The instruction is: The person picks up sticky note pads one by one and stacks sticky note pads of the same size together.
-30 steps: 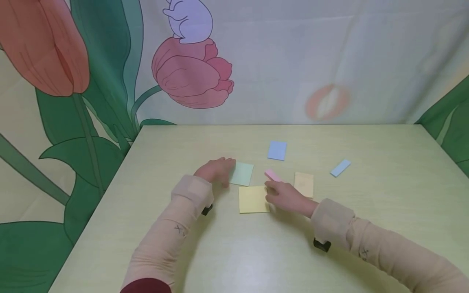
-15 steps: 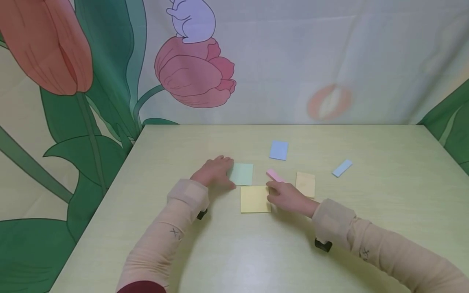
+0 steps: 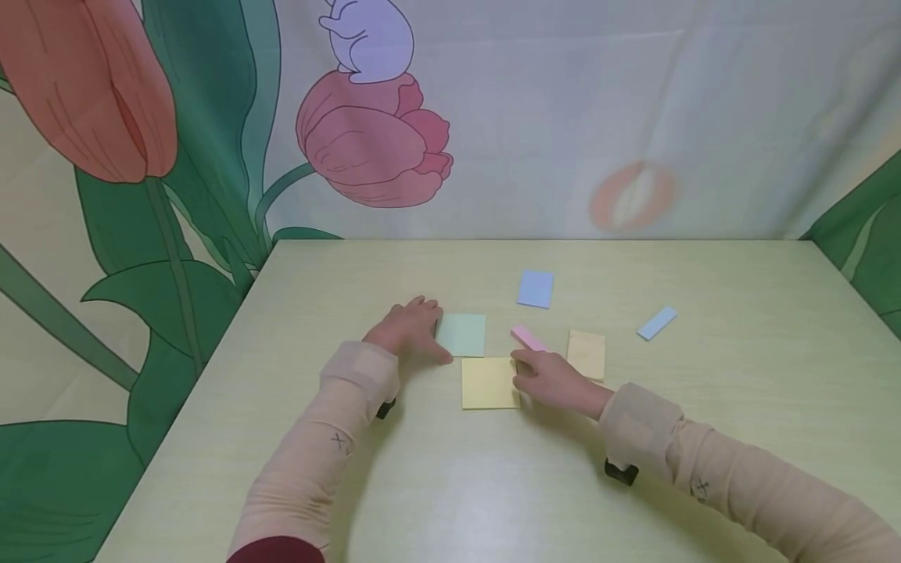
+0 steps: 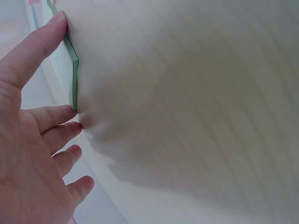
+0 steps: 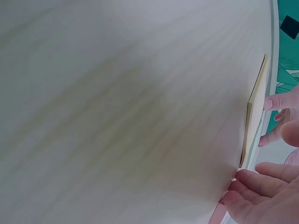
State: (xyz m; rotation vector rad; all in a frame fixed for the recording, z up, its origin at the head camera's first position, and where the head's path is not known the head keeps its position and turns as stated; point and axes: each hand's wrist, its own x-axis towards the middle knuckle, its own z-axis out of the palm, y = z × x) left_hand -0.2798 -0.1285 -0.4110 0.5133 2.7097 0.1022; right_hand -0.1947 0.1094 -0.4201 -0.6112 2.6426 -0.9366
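A light green sticky note pad [image 3: 461, 335] lies flat on the table, just beyond a yellow sticky note pad [image 3: 489, 383]. My left hand [image 3: 411, 327] is spread at the green pad's left side. In the left wrist view, the thumb [image 4: 49, 35] lies along one edge of that pad and the index fingertip meets a corner. My right hand [image 3: 554, 378] rests at the yellow pad's right edge, fingers relaxed, fingertips [image 5: 245, 177] close to its corner in the right wrist view. A pink strip [image 3: 526, 338] lies just past the right fingers, partly hidden by them.
A blue note pad [image 3: 536, 289] lies farther back. A beige note pad [image 3: 587, 354] sits right of the pink strip, close to my right hand. Farther right is a narrow light blue strip [image 3: 658, 323]. A printed curtain [image 3: 521, 117] hangs behind the pale table [image 3: 450, 485].
The green pad has turned slightly and straightened, its sides now more in line with the yellow pad. My left hand has shifted left and its thumb has spread out. The right hand stays put.
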